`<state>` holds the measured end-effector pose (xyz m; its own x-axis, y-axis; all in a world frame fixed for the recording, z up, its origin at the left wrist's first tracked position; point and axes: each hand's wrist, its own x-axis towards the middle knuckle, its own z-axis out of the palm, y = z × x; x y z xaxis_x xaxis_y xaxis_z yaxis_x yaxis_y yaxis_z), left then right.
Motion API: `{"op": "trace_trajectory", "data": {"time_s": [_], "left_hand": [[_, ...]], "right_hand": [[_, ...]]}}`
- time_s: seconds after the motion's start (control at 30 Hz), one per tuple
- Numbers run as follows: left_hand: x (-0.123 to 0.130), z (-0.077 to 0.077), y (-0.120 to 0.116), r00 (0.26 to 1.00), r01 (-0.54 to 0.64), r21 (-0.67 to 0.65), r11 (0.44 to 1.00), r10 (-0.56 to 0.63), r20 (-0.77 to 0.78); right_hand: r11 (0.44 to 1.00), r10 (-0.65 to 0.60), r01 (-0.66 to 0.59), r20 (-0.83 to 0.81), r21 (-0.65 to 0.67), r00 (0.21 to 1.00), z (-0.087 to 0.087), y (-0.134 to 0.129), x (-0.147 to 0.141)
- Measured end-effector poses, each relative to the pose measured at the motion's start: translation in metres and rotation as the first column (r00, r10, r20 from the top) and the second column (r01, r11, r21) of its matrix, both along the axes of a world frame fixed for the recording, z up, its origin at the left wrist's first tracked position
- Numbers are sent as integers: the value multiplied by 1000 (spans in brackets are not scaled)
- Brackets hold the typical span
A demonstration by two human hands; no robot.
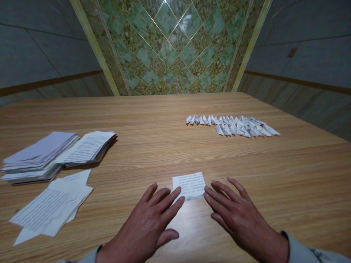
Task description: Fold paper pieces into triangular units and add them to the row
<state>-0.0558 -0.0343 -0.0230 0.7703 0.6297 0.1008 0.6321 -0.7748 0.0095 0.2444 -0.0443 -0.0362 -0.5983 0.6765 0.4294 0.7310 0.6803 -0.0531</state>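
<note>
Handling of a small printed sheet by two bare hands. The small printed sheet (189, 184) is lying flat on the wood-grained table (142, 142), between and slightly beyond the left hand (153, 223) and the right hand (242, 215). Both palms are facing down with the fingers loosely extending; neither hand is clasping anything. In this view, the left fingertips are overlapping the sheet's lower left part and the right fingertips are meeting its right edge; whether they are pressing on the paper or hovering just above it, one cannot tell.

Judging by its look, the sheet is weighing next to nothing and is probably yielding readily to bending, creasing and tearing. On so smooth a surface it is likely offering little resistance to sliding, while its flat edges are giving little to pinch. The opposite side edges are seeming the best holds: one hand's fingertips for steadying, the other's thumb and forefinger for raising a corner. Whether the sheet is forming one layer or several is remaining unclear.

On the left, loose sheets (52, 206) are lying nearer the person than a thick pile of paper (86, 148); beyond the right hand, small folded paper pieces (233, 128) are standing in rows
</note>
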Motion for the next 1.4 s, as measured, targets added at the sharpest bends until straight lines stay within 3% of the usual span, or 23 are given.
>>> {"op": "trace_trajectory", "data": {"time_s": [0.17,0.33,0.43,0.67,0.83,1.0,1.13,1.4], "left_hand": [[-3,2,-1,998,-5,86,996,0,60],[26,11,11,990,-93,38,995,88,109],[40,11,19,988,-121,96,988,111,105],[39,5,17,959,-154,136,979,114,260],[34,16,13,910,-39,37,999,20,414],[25,13,12,900,36,22,999,-42,434],[23,5,8,922,11,-5,1000,-8,387],[20,4,5,890,-30,-148,988,94,445]], "right_hand": [[997,-1,-1,-33,-72,999,6,2,-5],[992,-35,38,23,-121,999,27,18,-29],[991,-56,66,89,-112,994,35,27,-44],[998,64,-64,39,3,997,24,38,-54],[992,102,-98,-52,74,993,22,41,-46],[981,185,-181,-54,71,981,19,42,-44],[980,191,-190,-9,60,982,18,41,-46],[961,197,-201,-39,-189,980,30,34,-36]]}}
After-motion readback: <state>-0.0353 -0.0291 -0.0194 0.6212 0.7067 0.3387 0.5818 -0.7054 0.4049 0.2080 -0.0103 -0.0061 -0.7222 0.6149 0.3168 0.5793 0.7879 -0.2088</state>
